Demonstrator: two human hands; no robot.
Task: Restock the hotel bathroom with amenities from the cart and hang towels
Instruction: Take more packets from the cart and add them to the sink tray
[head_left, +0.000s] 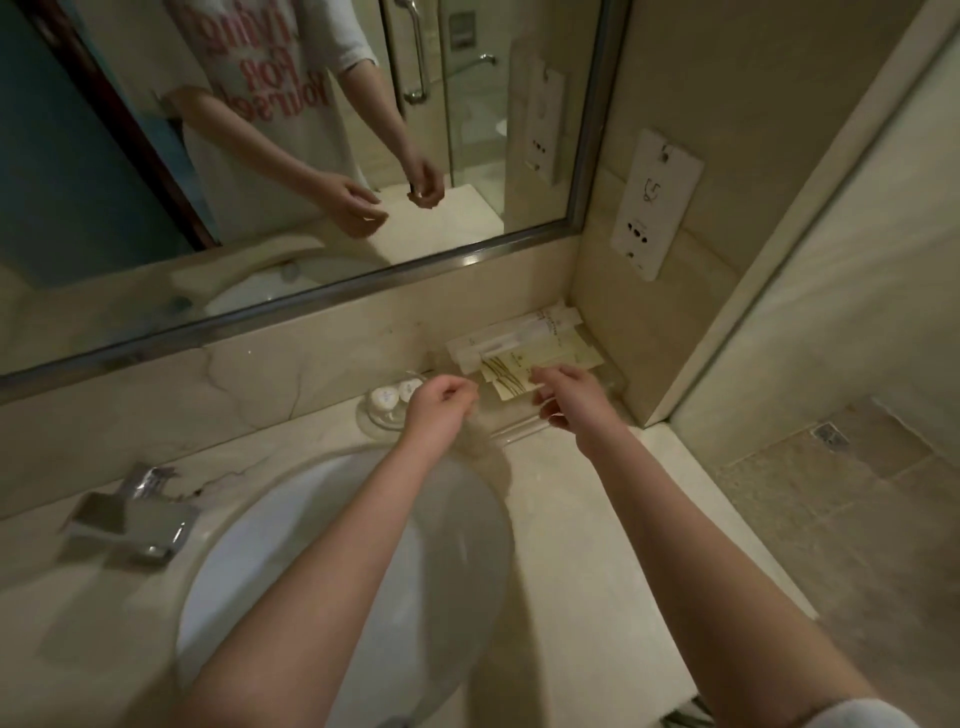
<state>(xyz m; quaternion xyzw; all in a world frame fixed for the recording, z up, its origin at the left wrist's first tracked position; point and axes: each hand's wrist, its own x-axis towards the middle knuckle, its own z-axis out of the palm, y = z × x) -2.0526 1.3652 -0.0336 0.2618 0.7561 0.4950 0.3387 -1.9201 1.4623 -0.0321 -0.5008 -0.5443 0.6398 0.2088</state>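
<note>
Reaches right hand (571, 399) over flat cream paper amenity packets (511, 383) stacked in clear plastic tray (519, 435) at far right counter corner, fingers loosely curled, tips just beside nearest packet; hold unclear. Keeps left hand (441, 406) left of tray, fingers curled inward, contents indiscernible, beside two small round white-capped bottles (394, 397).

Both bare forearms reach toward the far right. The left hand (441, 402) is curled, knuckles up; whether it pinches anything is unclear. Just right of it, the right hand (571, 397) has loosely bent, relaxed fingers.
</note>
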